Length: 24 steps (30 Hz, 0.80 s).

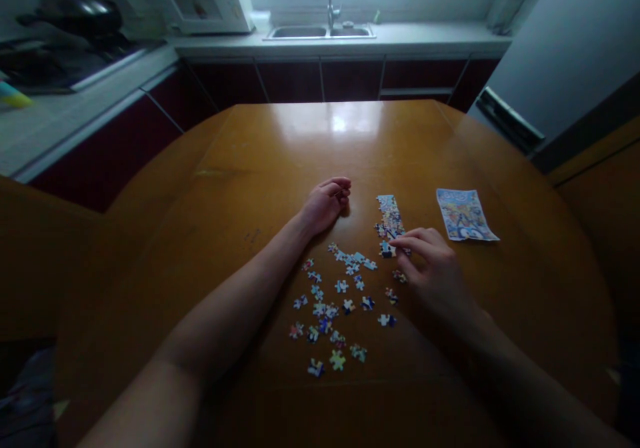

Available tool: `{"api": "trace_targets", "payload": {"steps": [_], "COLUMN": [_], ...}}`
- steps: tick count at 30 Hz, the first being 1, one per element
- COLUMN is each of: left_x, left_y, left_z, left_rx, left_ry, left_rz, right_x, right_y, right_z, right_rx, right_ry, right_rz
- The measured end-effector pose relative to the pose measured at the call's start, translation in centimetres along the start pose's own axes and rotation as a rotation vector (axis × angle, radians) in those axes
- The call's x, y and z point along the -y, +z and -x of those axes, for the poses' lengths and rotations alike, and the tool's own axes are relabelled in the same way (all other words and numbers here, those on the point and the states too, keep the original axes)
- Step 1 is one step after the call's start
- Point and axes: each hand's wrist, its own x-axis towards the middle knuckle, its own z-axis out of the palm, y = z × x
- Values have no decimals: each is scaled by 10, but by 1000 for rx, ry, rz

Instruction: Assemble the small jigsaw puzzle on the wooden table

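A partly joined strip of jigsaw puzzle (391,213) lies on the wooden table, right of the middle. At its near end my right hand (433,258) is closed in a pinch on a small jigsaw puzzle piece, mostly hidden by the fingertips. My left hand (324,207) rests on the table left of the strip, its fingers loosely curled, with nothing visible in them. Between my forearms lie many loose puzzle pieces (341,287), scattered toward me. A yellowish-green piece (337,360) is among the nearest ones.
A creased picture sheet (466,215) lies right of the strip on the wooden table (280,148). Beyond the table are a counter with a double sink (300,32), a microwave (203,1), and a stove with a dark pan (80,13). A pale refrigerator (565,55) stands at right.
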Motion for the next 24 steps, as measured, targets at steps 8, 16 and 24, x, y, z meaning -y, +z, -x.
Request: {"api": "trace_targets", "payload": {"steps": [8,16,24], "left_x": [-1,-2,-3], "left_y": [1,1,2], "left_z": [0,1,2], "left_rx": [-9,-3,-7], "left_ry": [0,5,-4], "left_rz": [-15,-11,-35], "right_x": [-6,-10,-7], "right_y": [-9,-27,-28], "right_z": [-4,-9,1], "right_rx": [-34,49,377], "right_ry": [9,3,-21], "right_rz": [10,31,95]}}
